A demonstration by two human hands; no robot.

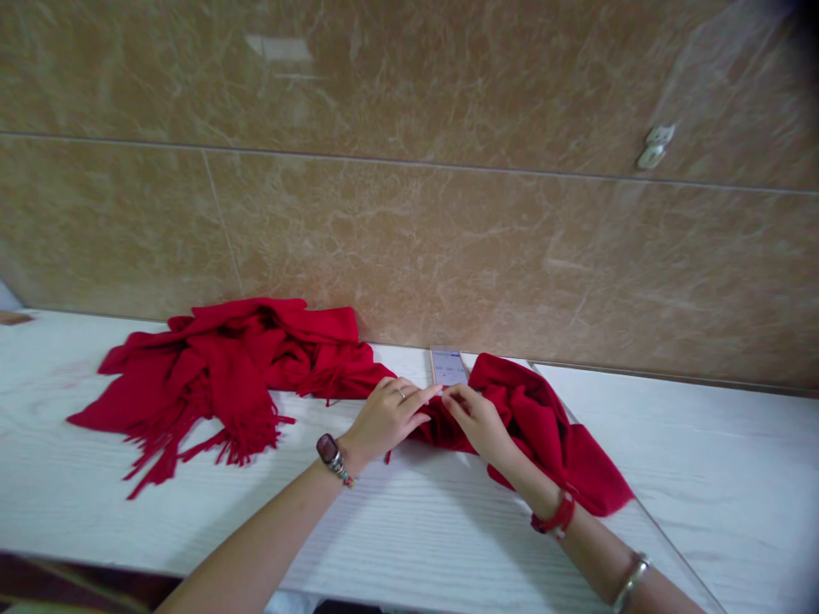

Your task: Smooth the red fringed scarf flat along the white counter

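A long red fringed scarf (pixel 217 367) lies bunched across the white table (pixel 409 529), running from the left to the right of centre. My left hand (pixel 387 418) rests on the scarf's middle, fingers stretched forward and close together, a ring on one finger. My right hand (pixel 477 419) lies just beside it, fingers curled onto a fold of the red cloth (pixel 550 426). The fingertips of both hands almost meet over the fabric. A watch and a beaded band sit on my left wrist; a red band and a metal bangle on my right.
A phone (pixel 449 367) with a lit screen lies flat against the brown marble wall (pixel 409 213), just beyond my fingers. A seam or glass edge (pixel 665 546) runs diagonally across the table's right part. A small white fitting (pixel 653 147) sticks to the wall.
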